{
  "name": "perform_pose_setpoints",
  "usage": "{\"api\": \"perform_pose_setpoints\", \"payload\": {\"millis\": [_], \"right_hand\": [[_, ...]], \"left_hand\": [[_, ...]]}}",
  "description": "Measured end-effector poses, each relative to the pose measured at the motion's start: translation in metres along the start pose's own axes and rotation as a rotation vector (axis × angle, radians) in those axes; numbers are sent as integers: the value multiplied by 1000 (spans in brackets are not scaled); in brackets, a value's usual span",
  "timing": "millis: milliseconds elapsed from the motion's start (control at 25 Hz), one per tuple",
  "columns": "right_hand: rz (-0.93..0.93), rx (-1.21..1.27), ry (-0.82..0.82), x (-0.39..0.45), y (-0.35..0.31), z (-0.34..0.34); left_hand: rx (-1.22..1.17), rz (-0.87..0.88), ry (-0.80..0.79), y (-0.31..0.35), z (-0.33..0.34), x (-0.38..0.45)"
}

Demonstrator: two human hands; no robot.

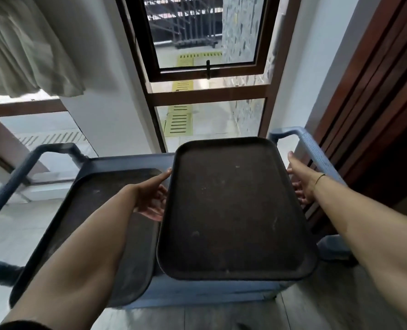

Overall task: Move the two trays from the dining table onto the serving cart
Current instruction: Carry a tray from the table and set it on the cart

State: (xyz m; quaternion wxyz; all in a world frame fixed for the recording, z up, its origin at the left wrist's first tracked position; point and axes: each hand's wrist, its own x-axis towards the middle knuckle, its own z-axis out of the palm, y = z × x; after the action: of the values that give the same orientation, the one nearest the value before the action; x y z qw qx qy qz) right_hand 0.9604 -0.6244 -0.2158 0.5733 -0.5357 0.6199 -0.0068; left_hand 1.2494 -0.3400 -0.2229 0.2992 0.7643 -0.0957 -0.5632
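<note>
A dark brown tray [233, 210] hovers over the right half of the blue serving cart [197, 294], its near edge overhanging the cart's front. My left hand [151, 198] grips its left edge, thumb on the rim and fingers underneath. My right hand [301, 182] holds the right edge the same way. A second dark brown tray [98, 194] lies flat on the cart's left half, partly covered by my left forearm and overlapped by the held tray.
The cart has raised handles on the left [19, 172] and on the right [316, 151]. A tall window [207, 44] stands directly behind it, a wooden door [376, 103] to the right, and a pale curtain [26, 48] hangs at the upper left.
</note>
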Motion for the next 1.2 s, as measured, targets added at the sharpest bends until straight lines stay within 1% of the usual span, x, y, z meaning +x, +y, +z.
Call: {"api": "perform_pose_setpoints", "payload": {"millis": [320,520,720,880,1040,1200], "right_hand": [[66,-67,-30,31,37,20],[72,-46,-61,42,50,23],[86,-36,-21,53,62,24],[6,-4,49,65,69,24],[-41,-112,138,68,68,22],[-78,-208,182,71,63,20]], "left_hand": [[7,-105,-4,-33,27,42],[-40,-138,-7,-46,42,53],[-68,-147,10,-52,50,57],[-97,-150,14,-54,56,58],[-109,-152,7,-54,56,59],[-106,-157,-6,-54,61,58]]}}
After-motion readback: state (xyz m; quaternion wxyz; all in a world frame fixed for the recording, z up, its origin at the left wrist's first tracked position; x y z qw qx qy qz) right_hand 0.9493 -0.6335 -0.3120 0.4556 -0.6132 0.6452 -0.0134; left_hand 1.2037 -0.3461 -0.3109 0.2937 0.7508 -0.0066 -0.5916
